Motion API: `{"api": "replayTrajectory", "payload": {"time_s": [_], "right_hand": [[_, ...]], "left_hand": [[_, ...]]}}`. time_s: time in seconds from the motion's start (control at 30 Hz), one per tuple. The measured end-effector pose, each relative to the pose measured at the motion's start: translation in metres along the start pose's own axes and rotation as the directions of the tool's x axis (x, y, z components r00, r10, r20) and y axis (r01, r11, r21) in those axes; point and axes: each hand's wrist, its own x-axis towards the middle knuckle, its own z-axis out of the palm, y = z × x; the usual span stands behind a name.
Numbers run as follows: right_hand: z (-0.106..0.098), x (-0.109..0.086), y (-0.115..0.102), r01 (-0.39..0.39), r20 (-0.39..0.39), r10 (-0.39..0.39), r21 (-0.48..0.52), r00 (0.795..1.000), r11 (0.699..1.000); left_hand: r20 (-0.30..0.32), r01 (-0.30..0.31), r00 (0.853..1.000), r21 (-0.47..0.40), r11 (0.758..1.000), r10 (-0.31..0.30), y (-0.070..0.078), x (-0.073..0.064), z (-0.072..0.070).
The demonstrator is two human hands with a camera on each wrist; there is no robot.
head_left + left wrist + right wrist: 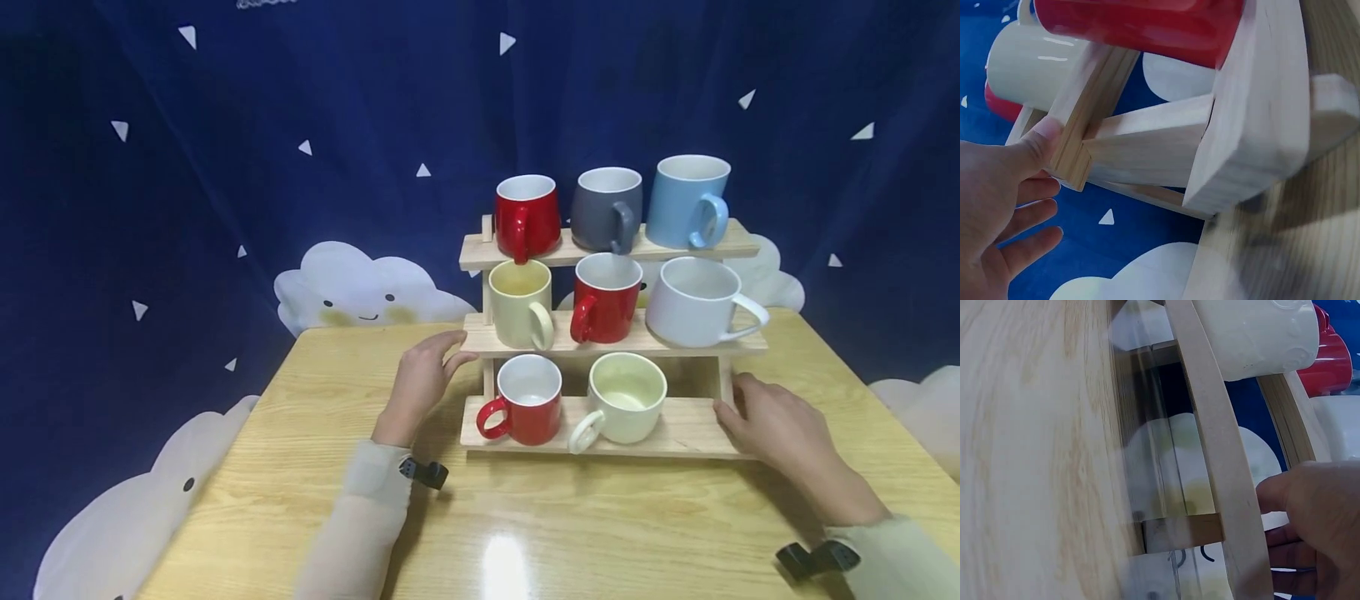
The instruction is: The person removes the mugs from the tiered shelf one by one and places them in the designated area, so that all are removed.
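A three-tier wooden rack with mugs stands on the table. My left hand holds the left end of its middle shelf; in the left wrist view the thumb lies on the shelf end, other fingers spread below. My right hand grips the bottom shelf's right end, thumb at its edge, fingers partly hidden behind. On the bottom shelf sit a red mug and a cream mug. The middle shelf bears a pale yellow mug, a red mug and a white mug.
Along the top shelf stand a red mug, a grey mug and a light blue mug. Several mug handles jut out past the shelf fronts. Behind the wooden table hangs a dark blue curtain with clouds and white triangles.
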Motion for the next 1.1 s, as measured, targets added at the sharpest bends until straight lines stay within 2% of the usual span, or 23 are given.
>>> {"api": "replayTrajectory", "payload": {"time_s": [0.2, 0.43, 0.6, 0.83, 1.1], "right_hand": [[0.003, -0.002, 0.0, 0.005, -0.029, -0.005, 0.002, 1.0, 1.0], [0.008, 0.005, 0.002, 0.012, -0.066, -0.012, -0.001, 0.998, 1.0], [0.009, 0.006, 0.002, 0.005, -0.059, -0.005, 0.004, 0.998, 1.0], [0.008, -0.001, -0.003, 0.016, -0.069, -0.017, -0.003, 0.998, 1.0], [0.0, -0.018, -0.011, 0.092, -0.164, -0.099, -0.048, 0.981, 0.995]], "left_hand": [[-0.01, 0.038, 0.999, -0.031, 0.999, -0.039, 0.002, -0.002, 0.003], [-0.042, 0.029, 0.999, -0.043, 0.999, -0.031, 0.003, 0.001, 0.006], [-0.02, 0.054, 0.998, -0.043, 0.998, -0.055, 0.004, 0.002, 0.006], [-0.01, 0.07, 0.997, -0.021, 0.997, -0.07, 0.002, 0.001, 0.005], [0.015, 0.07, 0.997, -0.034, 0.997, -0.069, 0.0, -0.001, 0.003]]}}
